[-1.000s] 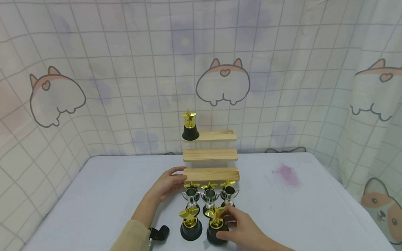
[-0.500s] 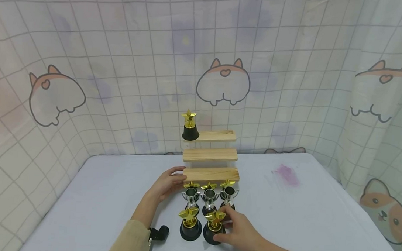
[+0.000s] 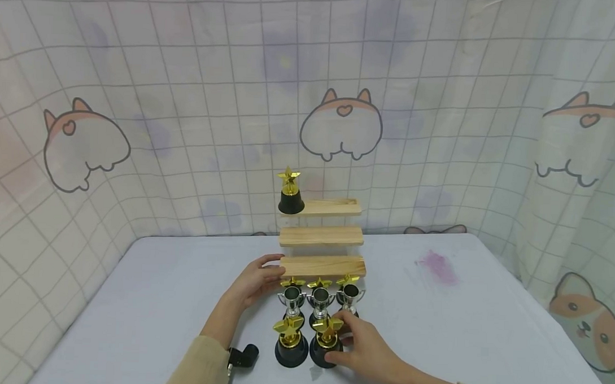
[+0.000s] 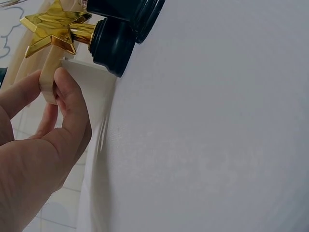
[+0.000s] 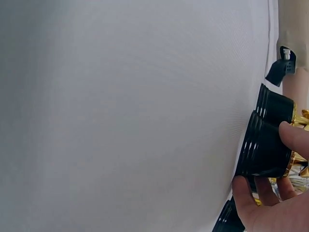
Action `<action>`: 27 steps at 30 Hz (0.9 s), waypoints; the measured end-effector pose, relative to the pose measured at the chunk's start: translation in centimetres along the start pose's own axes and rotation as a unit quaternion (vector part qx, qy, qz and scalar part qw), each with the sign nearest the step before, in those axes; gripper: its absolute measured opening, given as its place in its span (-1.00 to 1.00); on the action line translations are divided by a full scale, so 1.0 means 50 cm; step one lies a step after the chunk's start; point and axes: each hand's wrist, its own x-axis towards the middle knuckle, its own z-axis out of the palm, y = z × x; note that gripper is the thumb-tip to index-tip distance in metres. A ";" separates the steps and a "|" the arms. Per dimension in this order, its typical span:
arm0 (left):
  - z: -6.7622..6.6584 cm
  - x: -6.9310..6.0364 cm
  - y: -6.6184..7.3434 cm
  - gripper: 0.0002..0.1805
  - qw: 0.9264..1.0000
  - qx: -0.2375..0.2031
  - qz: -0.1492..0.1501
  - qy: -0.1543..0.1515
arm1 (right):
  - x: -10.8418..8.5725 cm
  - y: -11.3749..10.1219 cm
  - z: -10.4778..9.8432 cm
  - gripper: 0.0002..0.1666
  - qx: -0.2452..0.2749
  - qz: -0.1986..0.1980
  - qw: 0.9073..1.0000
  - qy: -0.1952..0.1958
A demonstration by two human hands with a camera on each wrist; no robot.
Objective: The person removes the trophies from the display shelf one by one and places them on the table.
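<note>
My left hand [image 3: 255,282] pinches the left end of the lowest board of a three-tier wooden display stand [image 3: 325,266]; the left wrist view shows this board end [image 4: 49,72] between thumb and fingers. At the front right, my right hand [image 3: 367,350] grips a gold star trophy [image 3: 319,352] by its black base, which stands upright on the table. Right beside it is another star trophy [image 3: 290,355], their bases close together. Behind them stand silver cup trophies [image 3: 293,298], with more gold stars [image 3: 319,283] partly hidden at the back. Some cup bases are hidden by my right hand.
One star trophy [image 3: 291,200] stands at the left end of the top board [image 3: 332,207]; the middle board [image 3: 321,236] lies below. A patterned curtain [image 3: 212,155] hangs behind the white table [image 3: 171,300]. A black wrist device [image 3: 244,356] sits on my left wrist.
My right hand has moved slightly left with the star trophy, bringing its base closer to the left front trophy. My left hand stays at the lowest board's end.
</note>
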 end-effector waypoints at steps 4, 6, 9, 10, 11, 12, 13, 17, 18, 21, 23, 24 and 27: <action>0.000 0.001 0.000 -0.39 1.000 0.002 -0.001 0.004 | 0.002 0.000 -0.001 -0.36 -0.005 0.002 1.000 -0.003; 0.000 0.000 0.000 -0.39 1.000 0.003 -0.005 0.007 | 0.004 -0.001 -0.002 -0.35 -0.008 0.004 1.000 -0.005; 0.001 0.001 0.001 -0.40 1.000 0.004 -0.006 0.007 | 0.004 -0.001 -0.003 -0.35 -0.009 0.005 1.000 -0.007; 0.002 0.001 0.001 -0.40 1.000 0.003 -0.008 0.007 | 0.004 -0.001 -0.004 -0.35 -0.010 0.003 1.000 -0.007; 0.002 0.001 0.002 -0.40 1.000 0.004 -0.006 0.007 | 0.004 0.000 -0.004 -0.35 -0.011 0.001 1.000 -0.006; 0.002 0.001 0.003 -0.40 1.000 0.005 -0.006 0.007 | 0.003 0.000 -0.005 -0.35 -0.012 -0.002 1.000 -0.005; 0.002 0.000 0.003 -0.40 1.000 0.006 -0.004 0.006 | 0.003 0.001 -0.006 -0.34 -0.014 -0.005 1.000 -0.004; 0.001 -0.003 0.006 -0.39 1.000 0.009 -0.005 0.008 | -0.002 0.004 -0.008 -0.33 -0.014 -0.012 1.000 0.002; 0.001 -0.003 0.006 -0.39 1.000 0.010 -0.005 0.008 | -0.004 0.004 -0.009 -0.32 -0.011 -0.014 1.000 0.003; 0.000 -0.004 0.007 -0.38 1.000 0.013 -0.004 0.006 | -0.010 0.003 -0.015 -0.29 -0.007 -0.016 1.000 0.007; 0.000 -0.003 0.005 -0.38 1.000 0.014 -0.003 0.002 | -0.015 0.004 -0.022 -0.30 -0.008 -0.018 1.000 0.009; 0.000 -0.002 0.004 -0.38 1.000 0.011 -0.005 0.002 | -0.017 0.004 -0.026 -0.31 -0.009 -0.021 1.000 0.009; 0.002 0.001 0.003 -0.37 1.000 0.009 -0.004 -0.002 | -0.024 0.006 -0.041 -0.38 -0.016 -0.031 0.999 0.011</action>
